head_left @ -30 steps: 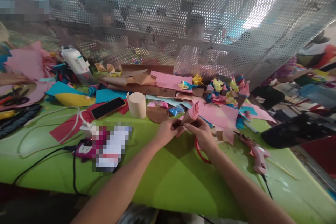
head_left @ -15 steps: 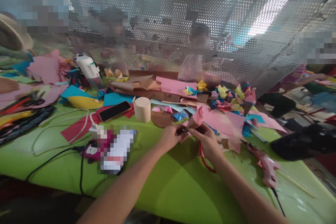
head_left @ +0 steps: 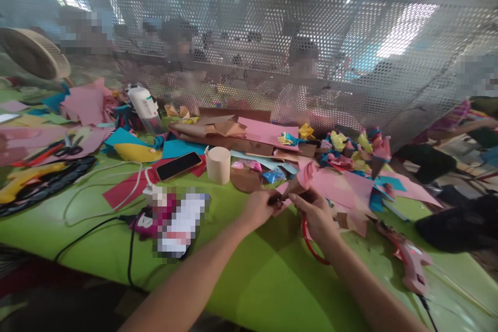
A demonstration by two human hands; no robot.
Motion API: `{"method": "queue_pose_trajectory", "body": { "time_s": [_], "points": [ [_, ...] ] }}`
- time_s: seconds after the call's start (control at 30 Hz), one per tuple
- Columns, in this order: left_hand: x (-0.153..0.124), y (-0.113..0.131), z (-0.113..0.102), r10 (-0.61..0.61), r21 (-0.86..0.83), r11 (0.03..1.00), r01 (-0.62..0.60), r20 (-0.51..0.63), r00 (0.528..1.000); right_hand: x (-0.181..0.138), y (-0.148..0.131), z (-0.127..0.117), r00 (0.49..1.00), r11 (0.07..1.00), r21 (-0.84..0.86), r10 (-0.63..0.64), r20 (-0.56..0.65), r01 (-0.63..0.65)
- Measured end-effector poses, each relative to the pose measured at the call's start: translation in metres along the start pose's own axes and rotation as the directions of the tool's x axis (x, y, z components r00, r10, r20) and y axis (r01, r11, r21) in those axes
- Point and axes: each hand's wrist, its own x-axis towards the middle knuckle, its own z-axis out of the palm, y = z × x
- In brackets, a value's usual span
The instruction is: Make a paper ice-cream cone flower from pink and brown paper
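A small brown paper cone with a pink swirled paper top (head_left: 304,179) is held tilted above the table, between my two hands. My left hand (head_left: 257,210) pinches its lower end, fingers closed. My right hand (head_left: 317,215) grips the cone's near side with thumb and fingers. Below the right palm hangs a red curved handle (head_left: 311,250), like that of scissors; its other end is hidden. Pink paper (head_left: 342,187) lies just behind the hands.
A pink glue gun (head_left: 412,264) lies on the green table (head_left: 252,285) at right, near a black object (head_left: 455,223). Left are a phone (head_left: 179,166), a cream paper roll (head_left: 218,165), a power strip with cables (head_left: 150,220) and a pixelated phone (head_left: 184,223). More paper cones (head_left: 379,153) stand behind.
The view has shifted, so everything sits slightly further right and lower in the picture. Both hands stay on the cone, which leans a little more to the right.
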Motion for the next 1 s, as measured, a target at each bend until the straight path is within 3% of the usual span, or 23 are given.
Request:
{"method": "queue_pose_trajectory", "body": {
  "time_s": [0.47, 0.7, 1.0],
  "points": [
    [0.001, -0.005, 0.004, -0.021, 0.032, 0.999, 0.022, -0.048, 0.999, 0.002, 0.003, -0.003, 0.999, 0.999, 0.044, -0.033, 0.007, 0.032],
    [0.0, -0.001, 0.001, 0.013, -0.062, 0.998, -0.015, -0.027, 1.0, 0.005, 0.012, -0.011, 0.999, 0.997, 0.074, 0.012, -0.039, -0.009],
    [-0.001, 0.002, 0.0, -0.034, -0.128, 0.991, 0.034, 0.004, 0.999, 0.004, 0.011, -0.012, 0.998, 0.999, 0.041, 0.021, -0.061, -0.018]
  ]
}}
